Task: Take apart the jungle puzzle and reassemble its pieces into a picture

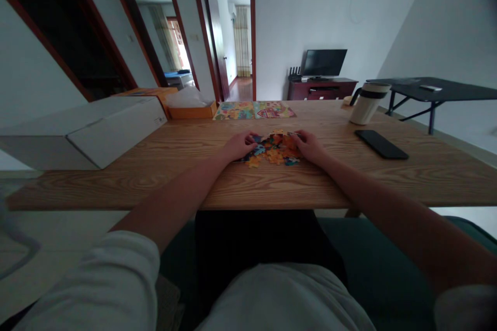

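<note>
**Cupping a heap of jigsaw pieces [274, 149] on the wooden bench [392, 186]**

Orange, yellow and blue pieces lie jumbled together near the middle of the bench, closer to its near edge. The left hand [238, 146] and right hand [308, 146] curve in from either side, a narrow space between them, with the fingers resting on the heap; whether either one grips a piece, I cannot tell. Beyond, two colourful printed picture sheets [254, 110] lie flat at the far edge. Further left sit an orange tissue box [190, 109] and a long white cardboard box [97, 132]. To the right, a black smartphone [381, 144] lies flat near an upright cream mug [368, 103] with a black band. Past the bench stand a dark side table [427, 88] and a monitor [324, 62] on a reddish-brown cabinet [320, 89].
</note>
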### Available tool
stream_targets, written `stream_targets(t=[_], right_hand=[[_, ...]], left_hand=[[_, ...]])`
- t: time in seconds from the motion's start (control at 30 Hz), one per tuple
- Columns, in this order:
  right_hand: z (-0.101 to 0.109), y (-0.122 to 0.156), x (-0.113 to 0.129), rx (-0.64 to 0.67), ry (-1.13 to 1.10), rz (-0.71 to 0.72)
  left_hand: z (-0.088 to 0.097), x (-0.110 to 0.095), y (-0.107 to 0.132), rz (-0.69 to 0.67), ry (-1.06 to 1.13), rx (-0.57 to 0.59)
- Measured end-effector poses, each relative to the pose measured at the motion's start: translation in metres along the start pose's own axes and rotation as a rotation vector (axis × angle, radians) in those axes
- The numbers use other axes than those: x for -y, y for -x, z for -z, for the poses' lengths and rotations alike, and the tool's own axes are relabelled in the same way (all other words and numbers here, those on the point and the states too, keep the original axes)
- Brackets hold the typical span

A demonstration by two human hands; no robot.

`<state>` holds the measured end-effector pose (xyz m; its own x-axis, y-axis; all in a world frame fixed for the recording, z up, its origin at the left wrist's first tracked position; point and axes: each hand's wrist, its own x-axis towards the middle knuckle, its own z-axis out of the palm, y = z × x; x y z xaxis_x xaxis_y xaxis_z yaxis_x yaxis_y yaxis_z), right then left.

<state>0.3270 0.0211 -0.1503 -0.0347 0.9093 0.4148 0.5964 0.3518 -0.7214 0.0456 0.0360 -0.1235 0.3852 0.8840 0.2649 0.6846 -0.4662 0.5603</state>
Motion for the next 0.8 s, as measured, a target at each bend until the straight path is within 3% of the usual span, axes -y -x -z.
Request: stream_targets(t=[0.2,0.27,0.33,0.4,0.47,0.63,0.8], right_hand=[[0.009,-0.006,-0.011,-0.044,0.054,-0.147],[0.012,-0.005,-0.012,-0.045,0.154,-0.151],[0.015,-0.003,-0.012,-0.033,0.229,-0.135],[0.016,-0.001,-0.014,0.011,0.241,-0.118],[0.017,-0.001,-0.018,0.049,0.238,-0.129],[0.017,-0.011,-0.038,0.027,0.337,-0.288],[0.020,-0.013,-0.045,0.075,0.355,-0.236]], left_hand=[[0.019,0.011,0.007,0.117,0.055,-0.050],[0.027,0.011,0.012,0.167,0.034,0.025],[0.030,0.008,0.018,0.157,-0.017,0.172],[0.027,0.001,0.023,0.081,-0.126,0.314],[0.017,-0.007,0.028,-0.010,-0.264,0.368],[-0.008,-0.017,0.031,-0.067,-0.425,0.319],[-0.007,-0.014,0.029,-0.095,-0.372,0.274]])
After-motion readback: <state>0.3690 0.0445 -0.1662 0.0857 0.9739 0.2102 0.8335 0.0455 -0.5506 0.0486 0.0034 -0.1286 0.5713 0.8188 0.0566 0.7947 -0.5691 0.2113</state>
